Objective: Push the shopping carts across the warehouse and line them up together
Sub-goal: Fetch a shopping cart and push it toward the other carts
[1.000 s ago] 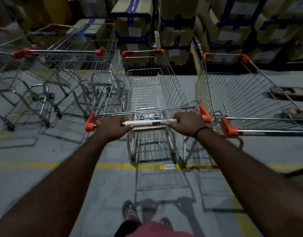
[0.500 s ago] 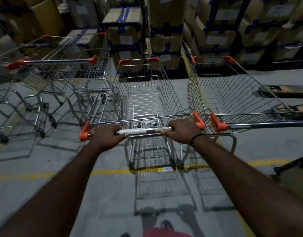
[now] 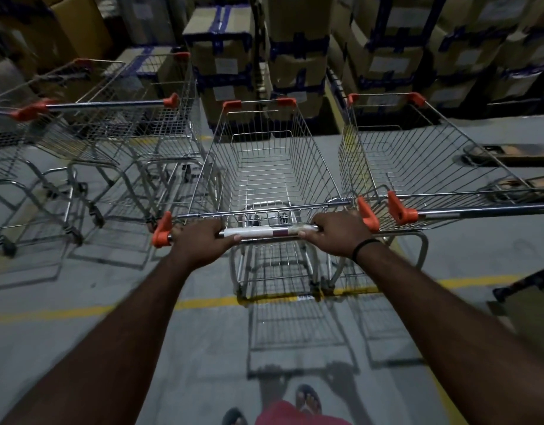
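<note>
Currently: left hand (image 3: pixel 200 240) and right hand (image 3: pixel 338 234) both closed around handle (image 3: pixel 264 233); cart (image 3: pixel 270 173) long axis straight ahead, parked cart (image 3: pixel 424 167) just beside on right, alongside.

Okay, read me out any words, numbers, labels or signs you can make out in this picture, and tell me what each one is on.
No text here is legible.
White labels on the stacked cardboard boxes: too blurred and dim to read.
Small white tag on the yellow floor line under the cart: dark marks, too small to read.
White and dark red sleeve on the cart handle between the left hand and right hand: no print discernible.
</note>
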Demonstrator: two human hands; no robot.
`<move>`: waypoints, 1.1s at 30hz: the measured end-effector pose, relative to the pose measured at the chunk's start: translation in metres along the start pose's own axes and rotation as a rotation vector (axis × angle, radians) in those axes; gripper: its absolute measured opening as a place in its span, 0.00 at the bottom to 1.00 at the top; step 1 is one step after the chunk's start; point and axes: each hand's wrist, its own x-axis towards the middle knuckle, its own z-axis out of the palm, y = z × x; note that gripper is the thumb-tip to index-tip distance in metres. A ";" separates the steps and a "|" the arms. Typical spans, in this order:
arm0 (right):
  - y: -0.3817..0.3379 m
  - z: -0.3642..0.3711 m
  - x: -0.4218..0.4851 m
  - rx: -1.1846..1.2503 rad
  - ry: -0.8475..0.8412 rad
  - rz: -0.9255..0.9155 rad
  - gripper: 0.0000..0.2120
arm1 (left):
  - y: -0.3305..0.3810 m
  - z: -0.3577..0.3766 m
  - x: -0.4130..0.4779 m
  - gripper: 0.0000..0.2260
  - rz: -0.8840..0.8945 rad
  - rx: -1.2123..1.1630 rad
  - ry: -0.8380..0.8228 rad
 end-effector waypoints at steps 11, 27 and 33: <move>0.003 -0.003 -0.003 0.003 -0.016 0.012 0.24 | 0.003 0.009 -0.006 0.31 -0.045 0.003 0.032; -0.012 0.008 -0.016 -0.001 0.000 0.044 0.25 | -0.005 -0.001 -0.020 0.26 -0.018 -0.021 0.010; -0.015 0.002 -0.019 -0.032 -0.023 0.045 0.21 | 0.010 -0.012 -0.028 0.21 -0.050 0.014 -0.013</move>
